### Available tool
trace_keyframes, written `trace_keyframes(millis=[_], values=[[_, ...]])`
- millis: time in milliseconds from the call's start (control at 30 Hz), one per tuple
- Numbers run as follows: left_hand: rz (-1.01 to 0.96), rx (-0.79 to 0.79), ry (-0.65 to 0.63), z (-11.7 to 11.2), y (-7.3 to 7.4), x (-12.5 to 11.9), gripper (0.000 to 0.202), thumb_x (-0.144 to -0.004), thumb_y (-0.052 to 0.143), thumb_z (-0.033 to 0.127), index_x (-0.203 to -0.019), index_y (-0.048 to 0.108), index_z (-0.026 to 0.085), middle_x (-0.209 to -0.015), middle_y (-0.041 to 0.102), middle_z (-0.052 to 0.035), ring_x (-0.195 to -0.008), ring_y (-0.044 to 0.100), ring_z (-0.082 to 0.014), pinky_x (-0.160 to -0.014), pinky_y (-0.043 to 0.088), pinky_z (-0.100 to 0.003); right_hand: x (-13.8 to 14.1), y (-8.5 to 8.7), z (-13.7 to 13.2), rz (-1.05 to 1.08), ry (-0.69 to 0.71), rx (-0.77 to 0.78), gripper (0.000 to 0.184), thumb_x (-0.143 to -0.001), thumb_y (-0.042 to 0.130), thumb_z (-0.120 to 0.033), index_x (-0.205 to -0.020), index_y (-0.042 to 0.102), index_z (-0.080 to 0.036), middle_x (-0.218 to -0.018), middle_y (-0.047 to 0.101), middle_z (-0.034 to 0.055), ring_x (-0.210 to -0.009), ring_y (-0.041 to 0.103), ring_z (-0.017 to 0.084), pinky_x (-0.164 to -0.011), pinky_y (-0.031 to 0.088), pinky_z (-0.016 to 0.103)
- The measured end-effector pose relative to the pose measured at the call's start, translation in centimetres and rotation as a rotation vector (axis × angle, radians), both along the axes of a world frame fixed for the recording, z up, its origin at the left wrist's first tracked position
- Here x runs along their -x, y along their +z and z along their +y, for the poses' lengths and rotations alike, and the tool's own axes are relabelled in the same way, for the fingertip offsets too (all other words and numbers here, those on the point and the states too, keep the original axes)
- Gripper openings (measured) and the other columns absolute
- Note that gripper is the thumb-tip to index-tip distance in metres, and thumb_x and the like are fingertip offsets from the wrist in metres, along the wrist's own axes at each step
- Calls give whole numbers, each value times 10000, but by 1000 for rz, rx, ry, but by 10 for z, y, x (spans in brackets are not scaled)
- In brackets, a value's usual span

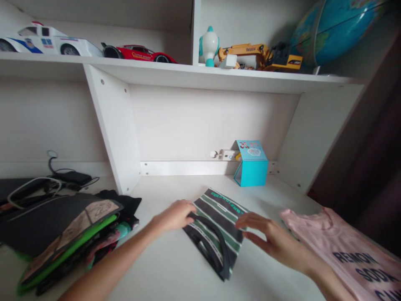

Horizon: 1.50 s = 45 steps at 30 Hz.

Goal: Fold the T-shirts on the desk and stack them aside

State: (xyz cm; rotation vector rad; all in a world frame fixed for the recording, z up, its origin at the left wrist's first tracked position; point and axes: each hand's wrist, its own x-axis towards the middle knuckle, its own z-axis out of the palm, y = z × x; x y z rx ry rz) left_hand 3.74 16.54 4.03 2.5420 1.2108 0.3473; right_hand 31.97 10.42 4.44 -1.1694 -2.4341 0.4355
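Observation:
A folded garment [219, 228], dark with green and white stripes and a black trim, lies on the white desk [169, 271] in front of me. My left hand [173, 215] rests on its left edge with the fingers curled onto the cloth. My right hand [269, 238] lies flat on its right edge, fingers stretched out toward the stripes. Neither hand lifts the garment off the desk.
A pile of folded dark and green clothes [69, 238] sits at the left. A pink T-shirt with dark lettering [347, 255] lies at the right. A turquoise box [252, 165] stands at the back by the wall. Toy cars, a toy excavator and a globe sit on the shelf above.

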Motion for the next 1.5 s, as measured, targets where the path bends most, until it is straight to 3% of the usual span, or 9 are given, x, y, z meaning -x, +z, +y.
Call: trace_keyframes(millis=[133, 233, 467, 600, 700, 833, 1000, 1300, 1500], values=[[-11, -141, -335, -61, -28, -71, 469, -858, 494, 415, -1255, 503, 166, -1243, 577, -126, -1115, 546, -265, -1006, 351, -398, -10, -36, 58, -39, -128, -86, 307, -908, 379, -242, -1097, 617, -195, -1206, 607, 73, -1241, 458, 211, -1017, 386, 361], [55, -165, -370, -81, -45, -94, 571, -884, 426, 467, -1318, 411, 96, -1268, 540, -195, -1152, 516, -308, -1040, 293, -476, -18, -58, 75, -105, -164, -55, 310, -876, 392, -183, -1077, 629, -177, -1111, 655, 83, -1108, 569, 218, -943, 440, 348], [25, -137, -94, -32, -53, -45, 292, -931, 362, 273, -1013, 633, 204, -992, 693, -52, -926, 637, -207, -1063, 239, -497, -6, -71, -4, -198, -271, -35, 337, -911, 327, -207, -939, 657, -147, -848, 670, 113, -822, 634, 242, -756, 490, 381], [-34, -112, -4, -7, -58, -23, 308, -916, 374, 238, -1113, 611, 241, -1206, 629, -39, -1116, 564, -225, -1074, 219, -514, 12, -50, -51, -94, -112, 13, 310, -937, 345, -242, -1027, 642, -231, -932, 682, 45, -875, 645, 152, -778, 505, 240], [6, -142, 88, -5, -59, -22, 370, -924, 324, 252, -1203, 562, 206, -1292, 569, -82, -1204, 498, -227, -1079, 226, -504, 1, -43, -43, -34, -171, -46, 379, -961, 304, -325, -1200, 571, -200, -1201, 609, 93, -1119, 564, 169, -969, 436, 288], [94, -113, 192, -14, -59, -27, 557, -933, 260, 425, -1391, 336, 117, -1451, 349, -162, -1348, 300, -257, -1084, 199, -531, -26, -71, 3, -207, -402, -108, 552, -952, 270, -431, -1404, 343, -123, -1472, 291, 134, -1371, 226, 245, -1088, 286, 445], [211, 40, 188, -6, -70, -25, 595, -919, 245, 450, -1433, 238, 151, -1526, 122, -125, -1398, 120, -299, -1044, 179, -627, -19, -111, 8, -273, -415, -48, 621, -905, 372, -500, -1383, 381, -103, -1439, 323, 177, -1338, 277, 310, -1028, 345, 517], [-15, -58, 319, -11, -74, -21, 383, -888, 358, 343, -1074, 627, 143, -1192, 591, -136, -1162, 489, -261, -988, 377, -378, -55, -97, 10, -164, -589, -39, 335, -925, 404, -307, -1093, 613, -105, -1027, 659, 143, -955, 631, 225, -880, 470, 387], [-427, 218, 322, -8, -81, -34, 292, -742, 542, 281, -994, 581, 137, -858, 647, -70, -772, 614, -195, -762, 466, -321, -42, -106, 42, -98, -641, 10, 219, -885, 547, -352, -907, 596, -140, -835, 621, 4, -768, 604, 124, -735, 502, 324]])
